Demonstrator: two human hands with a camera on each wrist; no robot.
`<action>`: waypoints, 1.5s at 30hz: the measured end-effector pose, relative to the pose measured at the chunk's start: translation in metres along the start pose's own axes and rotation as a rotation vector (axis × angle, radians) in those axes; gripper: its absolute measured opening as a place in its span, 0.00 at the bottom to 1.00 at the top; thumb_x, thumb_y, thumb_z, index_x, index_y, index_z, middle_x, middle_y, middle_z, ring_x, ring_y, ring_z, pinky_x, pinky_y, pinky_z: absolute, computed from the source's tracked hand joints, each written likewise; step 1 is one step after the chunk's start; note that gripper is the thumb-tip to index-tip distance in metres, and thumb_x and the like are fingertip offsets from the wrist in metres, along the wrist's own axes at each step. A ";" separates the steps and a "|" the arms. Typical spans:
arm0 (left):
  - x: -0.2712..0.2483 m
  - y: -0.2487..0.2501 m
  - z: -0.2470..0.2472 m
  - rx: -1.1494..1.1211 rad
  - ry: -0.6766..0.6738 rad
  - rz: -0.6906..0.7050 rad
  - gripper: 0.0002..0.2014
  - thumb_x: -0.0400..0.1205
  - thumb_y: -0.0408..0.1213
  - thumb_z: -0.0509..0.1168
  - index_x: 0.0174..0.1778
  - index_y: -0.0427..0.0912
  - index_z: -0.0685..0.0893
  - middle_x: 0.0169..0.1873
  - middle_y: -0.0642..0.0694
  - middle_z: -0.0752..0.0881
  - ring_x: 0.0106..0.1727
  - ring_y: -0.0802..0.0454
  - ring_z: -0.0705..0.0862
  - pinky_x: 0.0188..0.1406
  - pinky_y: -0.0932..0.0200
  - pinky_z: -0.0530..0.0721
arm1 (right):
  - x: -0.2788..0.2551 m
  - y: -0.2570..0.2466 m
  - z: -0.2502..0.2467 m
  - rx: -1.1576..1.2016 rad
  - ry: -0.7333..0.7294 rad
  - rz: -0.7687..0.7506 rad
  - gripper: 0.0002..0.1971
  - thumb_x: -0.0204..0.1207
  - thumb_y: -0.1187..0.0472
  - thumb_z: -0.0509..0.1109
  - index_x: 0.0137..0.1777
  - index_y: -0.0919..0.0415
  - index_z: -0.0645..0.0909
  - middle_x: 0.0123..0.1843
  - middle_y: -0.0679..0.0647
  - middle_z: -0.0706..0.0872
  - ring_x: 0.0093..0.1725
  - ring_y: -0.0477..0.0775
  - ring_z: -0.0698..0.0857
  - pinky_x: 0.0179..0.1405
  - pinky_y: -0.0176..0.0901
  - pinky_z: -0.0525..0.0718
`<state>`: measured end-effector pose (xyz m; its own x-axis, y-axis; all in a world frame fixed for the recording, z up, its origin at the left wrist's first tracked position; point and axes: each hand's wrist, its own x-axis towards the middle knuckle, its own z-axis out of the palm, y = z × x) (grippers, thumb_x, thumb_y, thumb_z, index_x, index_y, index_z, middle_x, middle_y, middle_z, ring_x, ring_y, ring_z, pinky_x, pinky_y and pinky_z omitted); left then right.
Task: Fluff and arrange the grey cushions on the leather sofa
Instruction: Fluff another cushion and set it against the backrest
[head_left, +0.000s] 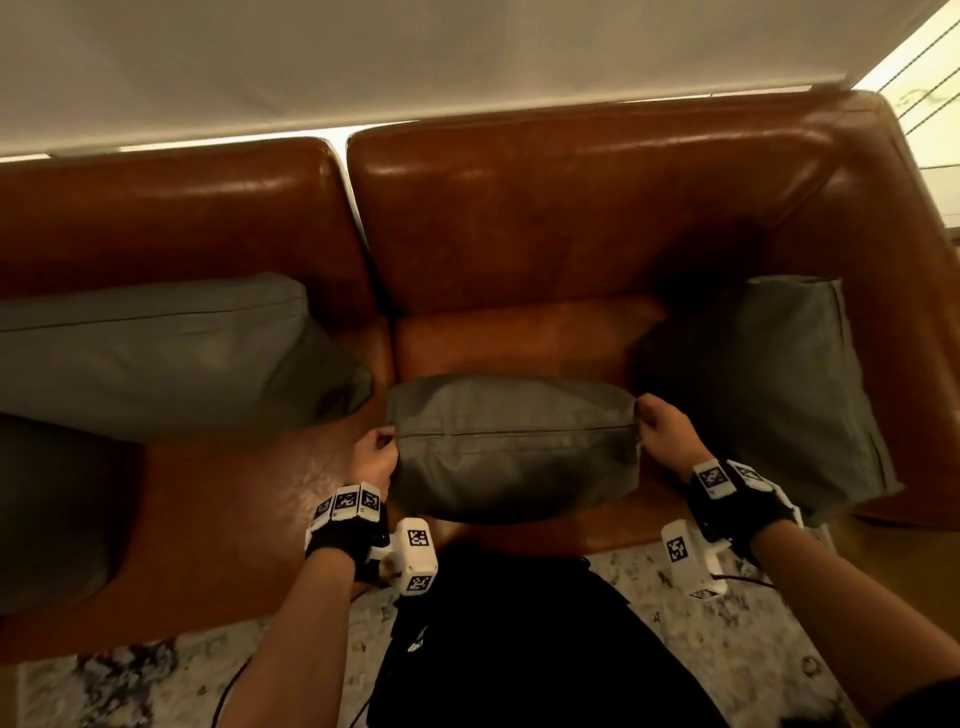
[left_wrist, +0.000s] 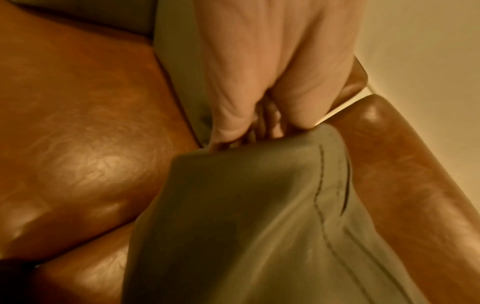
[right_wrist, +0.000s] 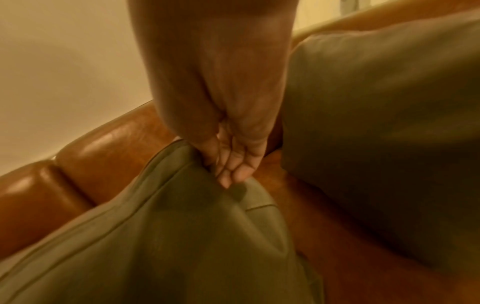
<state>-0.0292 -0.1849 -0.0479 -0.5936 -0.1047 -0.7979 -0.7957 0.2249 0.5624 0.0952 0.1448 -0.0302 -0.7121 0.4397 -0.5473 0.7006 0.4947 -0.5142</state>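
Head view: both hands, left hand (head_left: 375, 457) and right hand (head_left: 665, 431), are gripping the middle grey cushion (head_left: 511, 447) over the near seat of the leather sofa (head_left: 571, 208). Wrist views: fingers (right_wrist: 228, 164) are pinching corner fabric; shaking evenly should fluff it best.

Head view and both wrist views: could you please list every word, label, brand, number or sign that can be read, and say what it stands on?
None: no word, number or brand reads in any view.
White tag blocks on the left wrist band: black-and-white square code patterns only, no letters.
White tag blocks on the right wrist band: the same code patterns.
Held grey cushion, sofa: no label visible.
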 end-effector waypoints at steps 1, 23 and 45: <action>0.004 -0.001 0.000 -0.012 -0.031 -0.025 0.11 0.81 0.23 0.60 0.58 0.34 0.77 0.52 0.35 0.82 0.61 0.38 0.80 0.57 0.57 0.80 | -0.003 -0.001 -0.002 -0.007 0.012 0.011 0.07 0.78 0.71 0.62 0.53 0.68 0.78 0.49 0.62 0.85 0.52 0.60 0.83 0.49 0.43 0.73; 0.019 0.013 -0.003 -0.256 -0.170 -0.005 0.13 0.86 0.28 0.49 0.48 0.38 0.80 0.42 0.42 0.89 0.44 0.49 0.86 0.41 0.61 0.85 | 0.009 0.039 -0.063 0.625 -0.089 0.221 0.24 0.62 0.43 0.79 0.51 0.59 0.83 0.37 0.51 0.90 0.37 0.47 0.87 0.34 0.29 0.85; -0.040 0.031 0.093 0.393 -0.140 0.554 0.31 0.75 0.37 0.72 0.74 0.40 0.68 0.69 0.39 0.77 0.70 0.43 0.77 0.70 0.46 0.77 | 0.001 -0.143 0.026 -0.051 -0.268 -0.339 0.12 0.83 0.61 0.59 0.61 0.66 0.77 0.59 0.64 0.83 0.61 0.63 0.81 0.56 0.47 0.75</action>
<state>-0.0191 -0.0831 -0.0187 -0.8576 0.2466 -0.4513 -0.2619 0.5459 0.7959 -0.0041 0.0547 0.0256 -0.8601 0.0395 -0.5086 0.4213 0.6171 -0.6646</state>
